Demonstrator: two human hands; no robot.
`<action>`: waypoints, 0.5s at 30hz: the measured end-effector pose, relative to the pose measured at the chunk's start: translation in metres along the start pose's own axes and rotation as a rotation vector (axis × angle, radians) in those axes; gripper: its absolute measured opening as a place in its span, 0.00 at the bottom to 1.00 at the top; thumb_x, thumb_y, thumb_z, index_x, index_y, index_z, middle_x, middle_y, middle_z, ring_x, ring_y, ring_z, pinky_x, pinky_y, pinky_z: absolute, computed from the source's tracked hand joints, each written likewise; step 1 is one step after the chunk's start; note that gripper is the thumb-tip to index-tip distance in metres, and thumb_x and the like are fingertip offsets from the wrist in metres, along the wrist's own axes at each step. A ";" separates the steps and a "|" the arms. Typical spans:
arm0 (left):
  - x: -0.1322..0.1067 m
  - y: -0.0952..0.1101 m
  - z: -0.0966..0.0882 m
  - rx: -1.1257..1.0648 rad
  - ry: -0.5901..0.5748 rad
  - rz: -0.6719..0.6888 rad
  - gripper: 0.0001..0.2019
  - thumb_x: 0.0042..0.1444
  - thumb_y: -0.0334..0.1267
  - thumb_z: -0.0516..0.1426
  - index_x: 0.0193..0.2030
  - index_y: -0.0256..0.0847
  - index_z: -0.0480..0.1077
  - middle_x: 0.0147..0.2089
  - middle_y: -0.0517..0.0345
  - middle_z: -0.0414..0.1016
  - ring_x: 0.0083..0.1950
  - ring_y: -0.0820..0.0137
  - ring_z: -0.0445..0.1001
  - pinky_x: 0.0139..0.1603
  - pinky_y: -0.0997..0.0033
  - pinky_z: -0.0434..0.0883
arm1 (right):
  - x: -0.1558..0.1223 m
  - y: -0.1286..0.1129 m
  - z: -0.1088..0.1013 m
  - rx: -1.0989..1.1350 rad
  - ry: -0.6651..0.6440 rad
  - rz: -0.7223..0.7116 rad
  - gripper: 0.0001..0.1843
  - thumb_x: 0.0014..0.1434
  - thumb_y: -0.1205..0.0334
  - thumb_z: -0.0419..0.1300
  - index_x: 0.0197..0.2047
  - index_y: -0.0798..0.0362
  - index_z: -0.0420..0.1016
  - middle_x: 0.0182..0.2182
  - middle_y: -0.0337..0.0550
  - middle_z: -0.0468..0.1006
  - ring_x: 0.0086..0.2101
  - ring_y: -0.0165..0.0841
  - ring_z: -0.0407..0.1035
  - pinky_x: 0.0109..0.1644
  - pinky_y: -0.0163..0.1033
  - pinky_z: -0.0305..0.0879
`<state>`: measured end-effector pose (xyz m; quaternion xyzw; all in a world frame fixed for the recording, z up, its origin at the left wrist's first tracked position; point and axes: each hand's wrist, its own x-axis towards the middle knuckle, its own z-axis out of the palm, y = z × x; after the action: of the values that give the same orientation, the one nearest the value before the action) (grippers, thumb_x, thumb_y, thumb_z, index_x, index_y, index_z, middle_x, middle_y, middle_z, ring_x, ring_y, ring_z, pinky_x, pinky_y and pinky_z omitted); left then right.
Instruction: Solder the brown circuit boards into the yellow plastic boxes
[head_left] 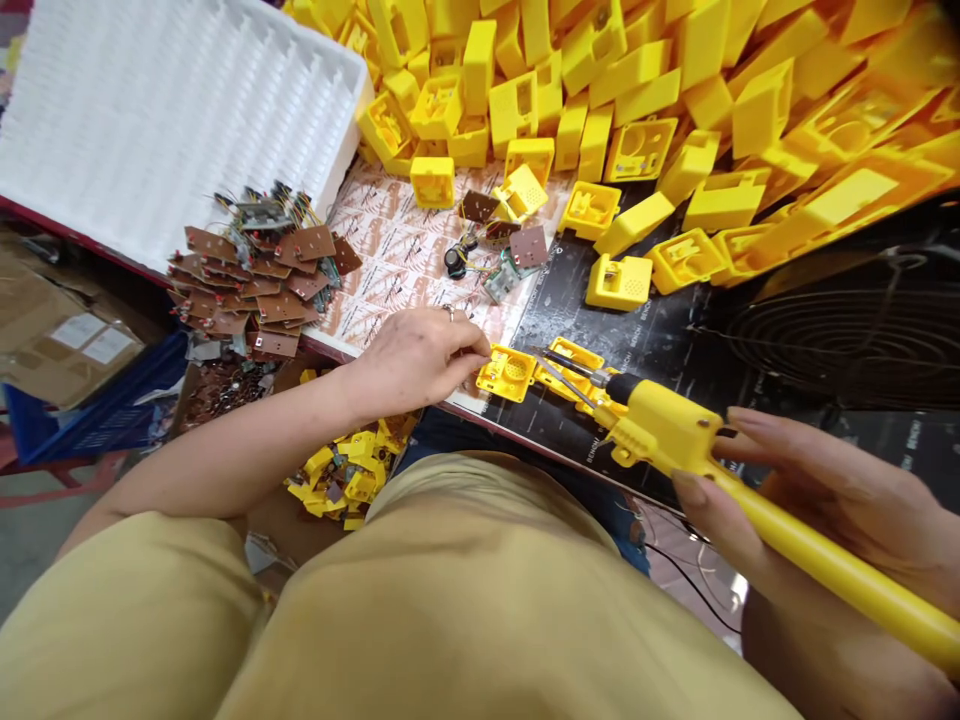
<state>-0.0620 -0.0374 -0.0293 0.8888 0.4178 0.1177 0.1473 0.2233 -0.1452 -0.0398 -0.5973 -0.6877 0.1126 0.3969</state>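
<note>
My left hand [416, 360] rests at the table's near edge, its fingertips pinching a small open yellow plastic case [507, 373]. My right hand [817, 500] grips a yellow soldering iron [675, 430] by its long handle, and the metal tip [559, 362] points left over a second yellow case [574, 360] just beside the first. Loose brown circuit boards with wires and a black round part [495, 250] lie a little beyond, on a printed sheet.
A large heap of yellow plastic cases [675, 90] fills the back of the table. A stack of brown circuit boards [255, 280] sits left, in front of a white foam tray [150, 110]. A black fan grille [847, 340] lies right. Below the edge is a box of yellow parts [345, 480].
</note>
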 end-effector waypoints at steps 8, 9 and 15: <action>0.013 0.006 -0.004 -0.023 -0.094 -0.146 0.08 0.56 0.36 0.57 0.33 0.40 0.78 0.31 0.58 0.82 0.32 0.70 0.78 0.36 0.72 0.69 | 0.032 -0.015 0.011 0.157 -0.069 -0.454 0.06 0.59 0.67 0.67 0.37 0.52 0.72 0.24 0.37 0.76 0.23 0.28 0.74 0.26 0.29 0.72; 0.014 0.005 -0.004 -0.015 -0.098 -0.141 0.08 0.56 0.36 0.57 0.33 0.40 0.78 0.30 0.58 0.82 0.32 0.70 0.78 0.36 0.72 0.69 | 0.034 -0.019 0.011 0.142 -0.097 -0.452 0.06 0.60 0.66 0.66 0.35 0.51 0.71 0.24 0.36 0.76 0.23 0.27 0.73 0.24 0.28 0.70; 0.018 0.006 -0.007 0.075 -0.155 -0.115 0.09 0.56 0.37 0.57 0.35 0.40 0.80 0.31 0.56 0.81 0.34 0.66 0.78 0.38 0.68 0.70 | 0.034 -0.019 0.009 0.099 -0.176 -0.528 0.11 0.57 0.69 0.68 0.38 0.52 0.70 0.28 0.36 0.77 0.28 0.27 0.74 0.32 0.30 0.73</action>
<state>-0.0489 -0.0253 -0.0193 0.8745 0.4597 0.0242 0.1525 0.2042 -0.1164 -0.0197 -0.3655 -0.8450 0.0903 0.3798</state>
